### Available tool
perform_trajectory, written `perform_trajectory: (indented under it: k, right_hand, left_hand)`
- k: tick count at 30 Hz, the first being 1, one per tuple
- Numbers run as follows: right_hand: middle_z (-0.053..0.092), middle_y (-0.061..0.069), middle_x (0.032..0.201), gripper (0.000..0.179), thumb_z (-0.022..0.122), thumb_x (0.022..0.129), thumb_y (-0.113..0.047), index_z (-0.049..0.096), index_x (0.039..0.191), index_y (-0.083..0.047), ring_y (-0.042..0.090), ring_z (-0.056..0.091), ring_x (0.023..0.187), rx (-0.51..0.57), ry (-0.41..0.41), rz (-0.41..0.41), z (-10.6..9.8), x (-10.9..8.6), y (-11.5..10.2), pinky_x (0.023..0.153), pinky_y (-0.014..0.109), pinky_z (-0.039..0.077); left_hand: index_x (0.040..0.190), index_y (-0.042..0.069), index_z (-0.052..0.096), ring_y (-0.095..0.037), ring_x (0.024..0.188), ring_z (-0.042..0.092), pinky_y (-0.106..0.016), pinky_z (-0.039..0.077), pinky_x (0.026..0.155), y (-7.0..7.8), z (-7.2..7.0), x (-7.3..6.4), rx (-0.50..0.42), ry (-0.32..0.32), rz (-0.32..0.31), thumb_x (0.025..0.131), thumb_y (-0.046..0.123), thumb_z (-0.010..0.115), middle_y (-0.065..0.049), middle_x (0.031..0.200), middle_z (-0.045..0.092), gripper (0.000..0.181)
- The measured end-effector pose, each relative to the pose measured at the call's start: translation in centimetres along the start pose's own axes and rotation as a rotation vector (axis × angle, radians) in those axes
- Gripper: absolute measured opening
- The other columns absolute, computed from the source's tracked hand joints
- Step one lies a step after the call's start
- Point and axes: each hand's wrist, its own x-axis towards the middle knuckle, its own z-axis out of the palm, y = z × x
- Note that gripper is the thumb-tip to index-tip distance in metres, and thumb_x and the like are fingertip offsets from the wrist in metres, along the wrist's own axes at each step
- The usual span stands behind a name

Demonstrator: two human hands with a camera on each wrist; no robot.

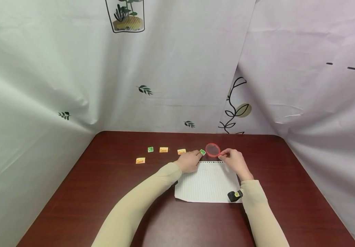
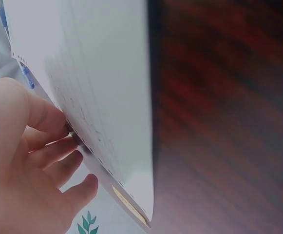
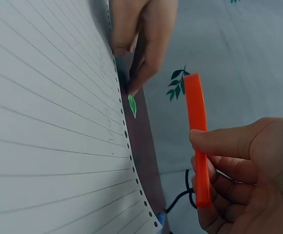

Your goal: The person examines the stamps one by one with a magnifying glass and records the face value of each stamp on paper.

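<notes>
My right hand (image 1: 234, 162) grips a red magnifying glass (image 1: 212, 150), held above the table past the top edge of a lined notepad (image 1: 208, 183). In the right wrist view the thumb (image 3: 224, 140) and fingers close round its orange-red edge (image 3: 196, 105). My left hand (image 1: 190, 162) reaches over the pad's upper left corner. One fingertip touches a small green stamp (image 3: 132, 106) beyond the row of punched holes. In the left wrist view its fingers (image 2: 66, 165) are loosely bent beside the sheet. Faint handwriting (image 3: 104, 73) runs near the pad's top.
Left of my hand lie several orange-yellow stamps (image 1: 163, 150) and another green stamp (image 1: 150, 149) on the dark red-brown table (image 1: 82, 192). A white patterned cloth (image 1: 177, 68) hangs behind the table's far edge. A black wrist camera (image 1: 234, 196) shows at the right sleeve.
</notes>
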Motion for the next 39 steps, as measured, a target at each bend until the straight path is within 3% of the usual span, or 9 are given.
perform_trajectory:
  k: [13,21,28,39]
  right_hand:
    - [0.067,0.01,0.085,0.014,0.073,0.092,-0.011,0.071,0.098,0.001,0.021,0.059,0.076,0.022,-0.026,0.001,1.1,-0.1,-0.2,0.066,0.032,0.046]
    - [0.066,0.007,0.083,0.011,0.073,0.091,-0.009,0.071,0.096,0.0,0.02,0.057,0.076,0.019,-0.061,-0.021,1.5,-0.1,-0.1,0.065,0.031,0.045]
    - [0.065,0.007,0.082,0.01,0.073,0.09,-0.008,0.071,0.095,0.0,0.02,0.057,0.075,0.004,-0.052,-0.037,1.6,0.2,0.1,0.064,0.031,0.045]
    - [0.065,0.008,0.082,0.01,0.073,0.09,-0.008,0.071,0.095,0.001,0.018,0.056,0.074,-0.001,-0.059,-0.046,1.7,0.3,0.2,0.064,0.03,0.044]
  left_hand:
    - [0.147,0.012,0.053,-0.017,0.122,0.06,-0.031,0.051,0.097,0.1,0.0,0.0,0.002,-0.023,-0.002,0.105,0.024,0.051,-0.005,0.141,0.056,0.044]
    - [0.144,0.008,0.056,-0.02,0.131,0.055,-0.033,0.048,0.103,-0.2,0.2,0.1,-0.017,0.002,-0.004,0.103,0.023,0.051,-0.008,0.144,0.055,0.043]
    - [0.148,0.009,0.052,-0.02,0.139,0.048,-0.032,0.044,0.107,-0.4,0.4,0.3,-0.028,-0.023,-0.011,0.103,0.023,0.05,-0.007,0.15,0.051,0.047]
    - [0.149,0.009,0.05,-0.02,0.139,0.047,-0.033,0.043,0.108,-0.2,0.6,0.4,-0.044,-0.03,-0.029,0.104,0.024,0.05,-0.007,0.151,0.05,0.048]
